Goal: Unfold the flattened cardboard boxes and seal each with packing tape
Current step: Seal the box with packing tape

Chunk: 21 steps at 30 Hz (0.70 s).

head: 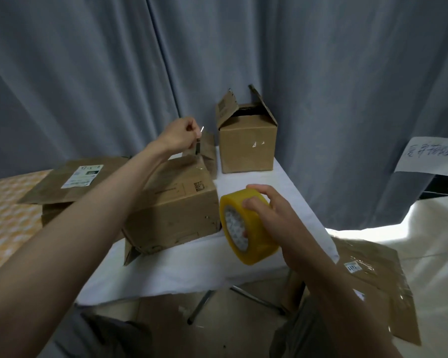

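Note:
A brown cardboard box (176, 202) lies on its side on the white table (192, 264), its flaps toward me. My left hand (180, 134) is raised above the box's far end, pinching a small thin object with a clear strip of tape hanging down to the box. My right hand (272, 215) grips a yellow roll of packing tape (246, 223), held just right of the box above the table. A second box (247, 143) stands upright at the table's far end with its top flaps open.
A box with a white label (73, 182) sits to the left, flap spread flat. Flattened cardboard (373, 280) lies on the white surface at right. Grey curtains hang behind; a paper sign (429, 155) is pinned at right. The table's metal legs show below.

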Each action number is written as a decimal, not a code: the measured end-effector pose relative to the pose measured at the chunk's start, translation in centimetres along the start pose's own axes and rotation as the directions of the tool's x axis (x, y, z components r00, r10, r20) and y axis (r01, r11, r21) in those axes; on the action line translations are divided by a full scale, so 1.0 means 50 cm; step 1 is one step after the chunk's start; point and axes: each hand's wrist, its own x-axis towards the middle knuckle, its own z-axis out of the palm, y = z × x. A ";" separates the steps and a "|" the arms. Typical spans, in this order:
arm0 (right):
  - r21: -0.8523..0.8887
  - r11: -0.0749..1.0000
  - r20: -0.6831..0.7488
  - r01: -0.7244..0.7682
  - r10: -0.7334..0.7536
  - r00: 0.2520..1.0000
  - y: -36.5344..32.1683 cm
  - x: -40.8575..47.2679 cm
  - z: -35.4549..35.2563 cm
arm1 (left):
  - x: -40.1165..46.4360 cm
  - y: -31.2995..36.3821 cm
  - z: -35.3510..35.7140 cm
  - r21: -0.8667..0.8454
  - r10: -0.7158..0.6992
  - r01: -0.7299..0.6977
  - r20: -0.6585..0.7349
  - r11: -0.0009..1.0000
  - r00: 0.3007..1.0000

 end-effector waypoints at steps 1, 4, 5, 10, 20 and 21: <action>0.001 1.000 -0.002 0.003 -0.003 1.000 -0.004 -0.001 0.006 | 0.002 -0.006 0.004 -0.008 0.004 -0.004 -0.002 1.000 1.000; -0.010 1.000 -0.021 0.009 -0.009 1.000 -0.018 -0.001 0.022 | 0.007 -0.018 0.016 0.015 0.028 -0.028 0.009 1.000 1.000; -0.007 1.000 -0.024 0.011 -0.011 1.000 -0.020 -0.001 0.025 | 0.010 -0.021 0.019 0.034 0.037 -0.037 0.015 0.999 0.999; -0.025 1.000 -0.036 0.016 -0.017 0.999 -0.016 0.002 0.043 | 0.023 -0.038 0.025 0.136 0.080 -0.082 0.024 0.987 0.997; -0.102 0.995 -0.052 0.009 -0.015 0.999 -0.033 0.020 0.063 | 0.034 -0.062 0.030 0.129 0.062 -0.070 0.064 0.989 0.996; -0.112 0.994 -0.052 0.006 -0.012 0.999 -0.035 0.022 0.062 | 0.035 -0.063 0.031 0.130 0.064 -0.072 0.063 0.989 0.996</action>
